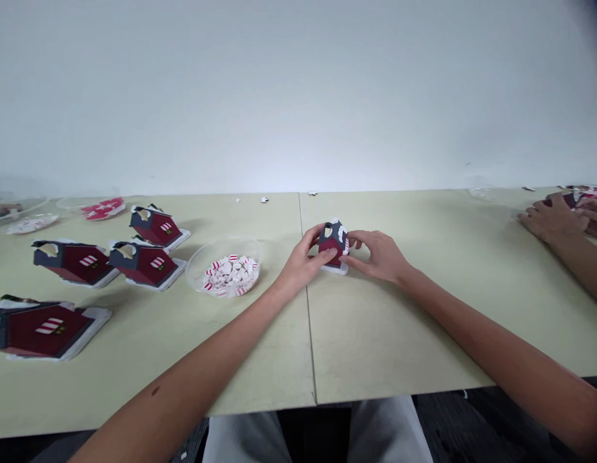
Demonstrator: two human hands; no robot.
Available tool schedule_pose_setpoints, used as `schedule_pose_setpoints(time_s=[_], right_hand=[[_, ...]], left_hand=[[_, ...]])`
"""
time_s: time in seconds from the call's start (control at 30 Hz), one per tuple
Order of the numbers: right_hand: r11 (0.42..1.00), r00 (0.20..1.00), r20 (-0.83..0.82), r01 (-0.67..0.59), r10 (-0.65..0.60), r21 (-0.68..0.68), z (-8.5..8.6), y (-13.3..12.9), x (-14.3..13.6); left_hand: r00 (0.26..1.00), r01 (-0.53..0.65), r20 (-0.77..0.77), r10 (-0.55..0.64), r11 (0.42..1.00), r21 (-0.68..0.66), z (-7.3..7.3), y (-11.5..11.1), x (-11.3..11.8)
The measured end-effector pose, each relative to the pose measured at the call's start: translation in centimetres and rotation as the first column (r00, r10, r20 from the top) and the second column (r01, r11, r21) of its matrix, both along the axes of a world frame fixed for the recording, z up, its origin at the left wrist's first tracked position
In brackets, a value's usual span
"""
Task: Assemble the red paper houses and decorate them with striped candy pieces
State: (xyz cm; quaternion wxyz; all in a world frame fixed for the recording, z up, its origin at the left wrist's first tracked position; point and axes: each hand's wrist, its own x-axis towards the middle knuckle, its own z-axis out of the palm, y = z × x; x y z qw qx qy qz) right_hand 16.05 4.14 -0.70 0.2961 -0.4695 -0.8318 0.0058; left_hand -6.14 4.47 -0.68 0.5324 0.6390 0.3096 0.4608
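A small dark red house with a grey, white-patched roof and a white base stands on the table at the middle. My left hand grips its left side, thumb across the front wall. On the right side of the house, the fingertips of my right hand are at a red-and-white striped piece on the wall. To the left of my left hand, a clear round bowl holds several small white pieces with red stripes.
Several similar red houses stand on the left of the pale table. Behind them are dishes with red pieces and white pieces. Another person's hands work at the far right. Small bits lie near the wall.
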Motion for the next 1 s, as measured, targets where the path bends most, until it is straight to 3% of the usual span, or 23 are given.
schedule_pose_setpoints(time_s=[0.17, 0.37, 1.0], right_hand=[[0.998, 0.998, 0.008, -0.064, 0.064, -0.03, 0.4, -0.2, 0.1], [1.0, 1.0, 0.03, 0.0, -0.001, 0.029, 0.6, -0.6, -0.3], [0.986, 0.966, 0.213, 0.158, -0.144, -0.049, 1.8, -1.3, -1.5]], left_hand=[[0.999, 0.007, -0.038, -0.007, 1.0, -0.004, -0.1, 0.2, -0.1], [0.999, 0.015, -0.05, -0.014, 0.999, 0.035, 0.2, 0.0, -0.1], [0.964, -0.15, -0.19, 0.185, 0.972, 0.182, 0.1, -0.4, 0.0]])
